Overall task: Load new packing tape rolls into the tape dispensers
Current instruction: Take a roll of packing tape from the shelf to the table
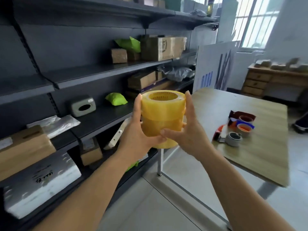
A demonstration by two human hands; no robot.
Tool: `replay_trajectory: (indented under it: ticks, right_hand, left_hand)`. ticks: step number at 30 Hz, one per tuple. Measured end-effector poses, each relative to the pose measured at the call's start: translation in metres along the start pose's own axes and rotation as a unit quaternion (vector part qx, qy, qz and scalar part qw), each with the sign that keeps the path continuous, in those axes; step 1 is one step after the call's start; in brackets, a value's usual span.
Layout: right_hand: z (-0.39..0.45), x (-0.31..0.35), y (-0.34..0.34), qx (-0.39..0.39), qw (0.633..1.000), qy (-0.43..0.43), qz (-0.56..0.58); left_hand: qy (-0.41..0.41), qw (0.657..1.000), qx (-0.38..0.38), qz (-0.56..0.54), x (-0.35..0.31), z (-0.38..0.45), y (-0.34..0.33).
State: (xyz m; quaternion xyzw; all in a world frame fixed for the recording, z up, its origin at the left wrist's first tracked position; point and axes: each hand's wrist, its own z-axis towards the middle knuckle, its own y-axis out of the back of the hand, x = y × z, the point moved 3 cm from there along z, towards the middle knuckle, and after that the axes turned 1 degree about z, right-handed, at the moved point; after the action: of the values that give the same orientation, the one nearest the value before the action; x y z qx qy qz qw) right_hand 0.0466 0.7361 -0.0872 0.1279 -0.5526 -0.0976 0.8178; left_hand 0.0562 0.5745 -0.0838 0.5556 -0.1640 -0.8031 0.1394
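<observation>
A stack of yellowish packing tape rolls [162,112] stands upright in mid-air in front of me, its hollow core facing up. My left hand [138,135] clasps its left side and bottom, and my right hand [188,130] clasps its right side. On the wooden table [260,157] to the right lie three tape dispensers: a dark red one [241,116] farthest, a blue and orange one [244,126] in the middle, and a red one with a grey roll holder [228,136] nearest.
Dark metal shelving [103,70] fills the left, holding cardboard boxes [163,47], green parcels [116,99], silver mailers [41,182] and a tissue box [83,106]. A wooden drawer unit [266,79] stands at the far right, below a barred window [256,20]. Grey tiled floor lies beneath.
</observation>
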Motion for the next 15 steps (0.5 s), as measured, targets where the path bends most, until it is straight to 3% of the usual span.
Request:
replay_trajectory:
  ticks: [6, 15]
  right_hand:
    - [-0.024, -0.053, 0.114, -0.032, 0.998, -0.041, -0.026]
    - [-0.056, -0.11, 0.27, -0.116, 0.991, -0.051, -0.038]
  left_hand:
    - [-0.012, 0.997, 0.045, -0.061, -0.032, 0.015, -0.123]
    - [-0.046, 0.992, 0.104, -0.058, -0.084, 0.046, -0.288]
